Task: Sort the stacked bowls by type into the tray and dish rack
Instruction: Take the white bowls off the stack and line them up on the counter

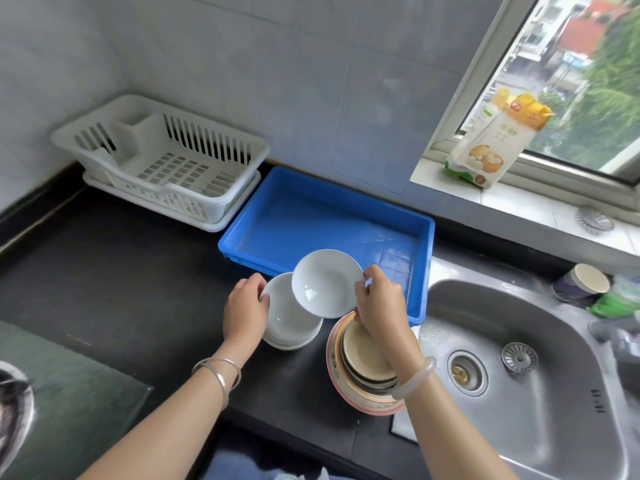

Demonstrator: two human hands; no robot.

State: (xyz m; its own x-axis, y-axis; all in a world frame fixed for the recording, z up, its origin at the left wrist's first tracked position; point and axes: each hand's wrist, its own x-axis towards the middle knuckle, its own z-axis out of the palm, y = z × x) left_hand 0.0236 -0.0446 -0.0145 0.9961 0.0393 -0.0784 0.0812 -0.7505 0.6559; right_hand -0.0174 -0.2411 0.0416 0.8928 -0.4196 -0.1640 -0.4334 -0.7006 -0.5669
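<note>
White rack point(162, 161) empty upper left, left hand point(244, 308) gripping rim of white bowl stack point(289, 329) at centre, blue tray point(329, 223) empty behind, right hand point(377, 303) pinching a tilted white bowl point(323, 284) above the stack, patterned stack point(363, 372) beneath, sink point(519, 358) right.

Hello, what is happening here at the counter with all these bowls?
A person is sorting dishes at a dark kitchen counter. The right hand holds one white bowl by its rim, tilted, just in front of the blue tray. The left hand steadies the stack of white bowls. A second stack of beige and patterned dishes stands beside the sink. Nothing is in the tray or the white dish rack yet.
</note>
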